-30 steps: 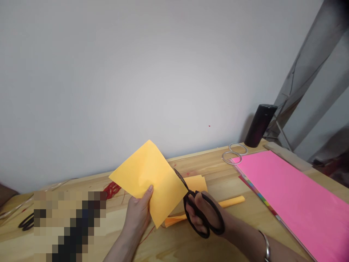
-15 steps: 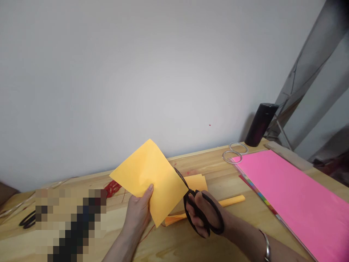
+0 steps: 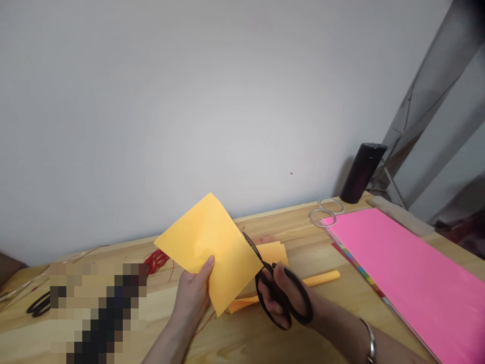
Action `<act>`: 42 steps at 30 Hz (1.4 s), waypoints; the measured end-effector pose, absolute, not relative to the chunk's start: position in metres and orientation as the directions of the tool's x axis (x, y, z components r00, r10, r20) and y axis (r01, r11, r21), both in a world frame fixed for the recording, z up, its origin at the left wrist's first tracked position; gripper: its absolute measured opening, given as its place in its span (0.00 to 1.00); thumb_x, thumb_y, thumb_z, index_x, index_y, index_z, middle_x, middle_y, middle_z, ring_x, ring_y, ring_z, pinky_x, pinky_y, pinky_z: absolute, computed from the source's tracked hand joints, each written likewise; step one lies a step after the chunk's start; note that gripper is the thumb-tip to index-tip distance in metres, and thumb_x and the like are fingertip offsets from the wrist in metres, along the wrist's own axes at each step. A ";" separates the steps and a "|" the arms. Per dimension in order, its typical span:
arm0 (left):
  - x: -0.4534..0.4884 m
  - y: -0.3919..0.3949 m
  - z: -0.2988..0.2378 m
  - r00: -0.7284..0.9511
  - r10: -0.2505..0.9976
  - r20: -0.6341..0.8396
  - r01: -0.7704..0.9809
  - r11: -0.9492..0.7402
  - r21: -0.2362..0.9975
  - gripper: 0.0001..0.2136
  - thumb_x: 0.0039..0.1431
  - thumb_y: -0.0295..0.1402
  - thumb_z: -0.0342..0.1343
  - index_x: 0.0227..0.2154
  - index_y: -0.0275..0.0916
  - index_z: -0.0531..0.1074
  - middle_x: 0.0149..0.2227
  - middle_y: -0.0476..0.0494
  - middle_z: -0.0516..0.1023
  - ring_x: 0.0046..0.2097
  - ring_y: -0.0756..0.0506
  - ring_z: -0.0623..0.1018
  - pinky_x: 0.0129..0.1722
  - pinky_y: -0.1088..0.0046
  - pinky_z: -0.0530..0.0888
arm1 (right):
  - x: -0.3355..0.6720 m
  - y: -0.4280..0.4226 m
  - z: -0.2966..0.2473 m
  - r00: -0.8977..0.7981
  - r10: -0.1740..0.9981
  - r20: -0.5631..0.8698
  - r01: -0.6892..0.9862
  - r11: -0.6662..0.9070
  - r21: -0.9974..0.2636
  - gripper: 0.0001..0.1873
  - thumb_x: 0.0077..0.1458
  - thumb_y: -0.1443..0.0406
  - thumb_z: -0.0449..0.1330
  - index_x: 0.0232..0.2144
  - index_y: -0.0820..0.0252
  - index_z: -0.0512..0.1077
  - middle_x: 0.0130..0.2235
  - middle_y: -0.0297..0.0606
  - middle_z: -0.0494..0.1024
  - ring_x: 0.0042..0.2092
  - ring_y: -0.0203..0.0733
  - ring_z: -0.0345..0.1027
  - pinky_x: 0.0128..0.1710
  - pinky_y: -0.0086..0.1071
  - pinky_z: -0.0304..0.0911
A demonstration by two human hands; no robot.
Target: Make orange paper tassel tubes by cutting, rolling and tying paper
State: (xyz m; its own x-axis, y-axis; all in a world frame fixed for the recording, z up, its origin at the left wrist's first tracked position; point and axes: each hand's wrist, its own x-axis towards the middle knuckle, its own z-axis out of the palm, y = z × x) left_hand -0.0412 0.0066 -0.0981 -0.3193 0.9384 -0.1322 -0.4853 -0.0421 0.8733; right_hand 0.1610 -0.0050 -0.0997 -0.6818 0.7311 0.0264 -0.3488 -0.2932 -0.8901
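Note:
My left hand (image 3: 193,298) pinches the lower edge of an orange sheet of paper (image 3: 208,247), holding it up tilted above the wooden table (image 3: 242,338). My right hand (image 3: 286,303) is closed through the handles of black scissors (image 3: 276,290). The blades run up along the paper's right edge and are partly hidden behind it. Under the paper, more orange sheets (image 3: 275,253) and a rolled orange strip (image 3: 322,279) lie flat on the table.
A large pink sheet (image 3: 409,283) covers the table's right side over multicoloured paper. Two clear tape rings (image 3: 322,217) and a black cylinder (image 3: 361,172) stand at the back. Red thread (image 3: 155,261) and a second pair of black scissors (image 3: 38,306) lie at the left.
The scissor handles have come slightly closer together. The paper and both hands have barely shifted.

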 end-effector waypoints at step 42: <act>-0.042 0.007 -0.099 -0.307 0.940 -0.146 -0.478 -0.019 0.878 0.16 0.46 0.31 0.63 0.40 0.34 0.74 0.40 0.38 0.80 0.43 0.39 0.78 0.45 0.61 0.74 | 0.160 -0.007 -0.075 -0.637 0.770 -0.030 -0.243 -0.238 -0.940 0.34 0.41 0.34 0.47 0.21 0.61 0.58 0.14 0.24 0.57 0.11 0.24 0.48 0.09 0.20 0.45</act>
